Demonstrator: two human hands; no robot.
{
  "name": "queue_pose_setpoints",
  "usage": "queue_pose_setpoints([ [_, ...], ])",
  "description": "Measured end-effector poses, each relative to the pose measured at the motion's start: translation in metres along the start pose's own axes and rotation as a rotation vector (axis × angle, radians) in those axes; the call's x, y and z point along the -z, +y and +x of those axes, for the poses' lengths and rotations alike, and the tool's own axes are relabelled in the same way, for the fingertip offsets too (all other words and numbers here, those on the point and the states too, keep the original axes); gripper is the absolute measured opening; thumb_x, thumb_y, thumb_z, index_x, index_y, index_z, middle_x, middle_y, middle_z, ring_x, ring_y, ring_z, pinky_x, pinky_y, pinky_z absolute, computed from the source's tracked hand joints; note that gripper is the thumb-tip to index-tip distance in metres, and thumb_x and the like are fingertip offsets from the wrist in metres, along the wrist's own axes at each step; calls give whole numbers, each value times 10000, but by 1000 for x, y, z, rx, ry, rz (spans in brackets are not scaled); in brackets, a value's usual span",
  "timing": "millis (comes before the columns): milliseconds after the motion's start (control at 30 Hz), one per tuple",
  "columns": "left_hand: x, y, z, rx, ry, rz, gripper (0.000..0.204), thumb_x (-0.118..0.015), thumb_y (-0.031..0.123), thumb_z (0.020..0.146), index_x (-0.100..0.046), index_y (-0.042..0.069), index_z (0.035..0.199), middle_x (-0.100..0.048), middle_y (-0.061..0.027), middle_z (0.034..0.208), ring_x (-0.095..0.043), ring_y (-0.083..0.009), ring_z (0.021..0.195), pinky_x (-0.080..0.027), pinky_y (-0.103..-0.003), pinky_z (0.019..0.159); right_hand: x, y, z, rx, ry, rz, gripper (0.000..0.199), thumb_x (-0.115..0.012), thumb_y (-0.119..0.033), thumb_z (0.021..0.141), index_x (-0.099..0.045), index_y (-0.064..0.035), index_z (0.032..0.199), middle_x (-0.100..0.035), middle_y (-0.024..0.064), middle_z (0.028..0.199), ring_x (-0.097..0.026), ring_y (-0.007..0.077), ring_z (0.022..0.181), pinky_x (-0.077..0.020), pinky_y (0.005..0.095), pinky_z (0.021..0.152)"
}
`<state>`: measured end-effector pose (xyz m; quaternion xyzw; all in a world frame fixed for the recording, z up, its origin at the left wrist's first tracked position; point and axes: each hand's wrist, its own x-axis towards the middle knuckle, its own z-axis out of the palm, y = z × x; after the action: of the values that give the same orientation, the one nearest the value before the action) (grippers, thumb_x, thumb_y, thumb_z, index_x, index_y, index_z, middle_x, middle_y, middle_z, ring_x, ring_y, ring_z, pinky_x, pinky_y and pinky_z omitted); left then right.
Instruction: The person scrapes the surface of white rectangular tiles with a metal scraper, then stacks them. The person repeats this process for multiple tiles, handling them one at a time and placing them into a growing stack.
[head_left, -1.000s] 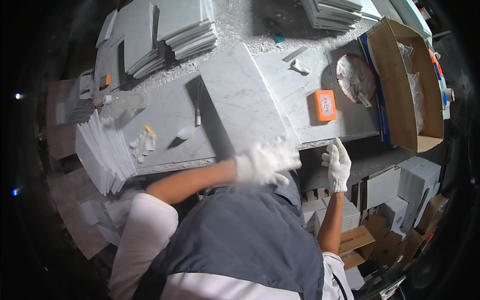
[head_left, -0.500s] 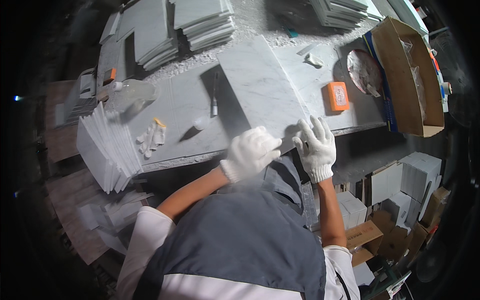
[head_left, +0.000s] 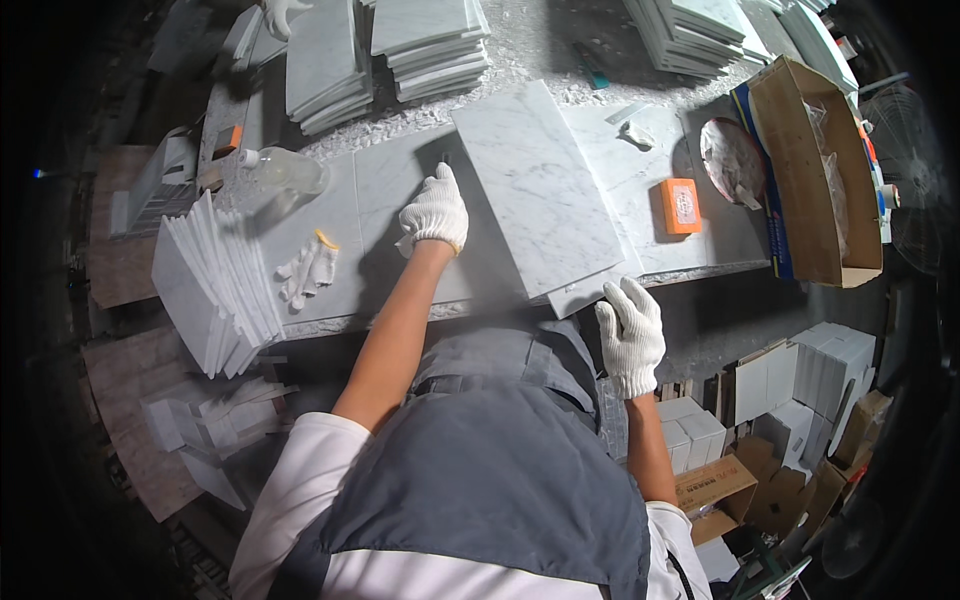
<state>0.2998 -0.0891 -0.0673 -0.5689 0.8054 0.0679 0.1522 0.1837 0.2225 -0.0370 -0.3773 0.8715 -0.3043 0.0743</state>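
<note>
A grey-veined white marble slab (head_left: 540, 185) lies slantwise on the bench, with the corner of another slab (head_left: 590, 292) showing beneath its near end. To its left, my gloved left hand (head_left: 436, 214) is curled down over a slim pen-like tool (head_left: 446, 158); only the tool's far end shows past the fingers. My right hand (head_left: 632, 335), also in a white knit glove, is beside the slabs' near right corner. Its fingers are loosely bent and apart, with nothing visible in them. A small pale round object is mostly hidden by my left hand.
Slab stacks (head_left: 430, 45) stand at the back; thin slabs (head_left: 215, 290) lean at left. Nearby are a clear bottle (head_left: 290, 170), loose glove (head_left: 308, 268), orange box (head_left: 679, 206), round dish (head_left: 732, 160) and cardboard box (head_left: 815, 165). Another person's gloved hand (head_left: 283, 15) shows at far left.
My left hand has moved left and forward from the slab's near end onto the pen-like tool. My right hand has drawn back slightly, its fingers more bent. Another person's hand has appeared.
</note>
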Motion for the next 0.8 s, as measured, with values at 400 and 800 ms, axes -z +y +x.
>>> queue_pose_setpoints([
  [400, 29, 11, -6, 163, -83, -336, 428, -602, 253, 904, -408, 104, 1255, -685, -191, 1198, -708, -404, 1067, -554, -598, 830, 9, -1, 1, -167, -78, 609, 318, -672, -153, 1003, -685, 2, 1280, -680, 55, 965, -622, 109, 796, -520, 254, 745],
  [800, 60, 53, -168, -752, 169, -197, 708, -740, 367, 848, -467, 155, 1465, -671, -117, 1008, -711, -312, 755, -549, -421, 621, 18, -38, 47, -535, -506, 1095, 408, -580, -290, 1051, -637, 20, 1309, -681, 67, 849, -609, 96, 623, -508, 243, 514],
])
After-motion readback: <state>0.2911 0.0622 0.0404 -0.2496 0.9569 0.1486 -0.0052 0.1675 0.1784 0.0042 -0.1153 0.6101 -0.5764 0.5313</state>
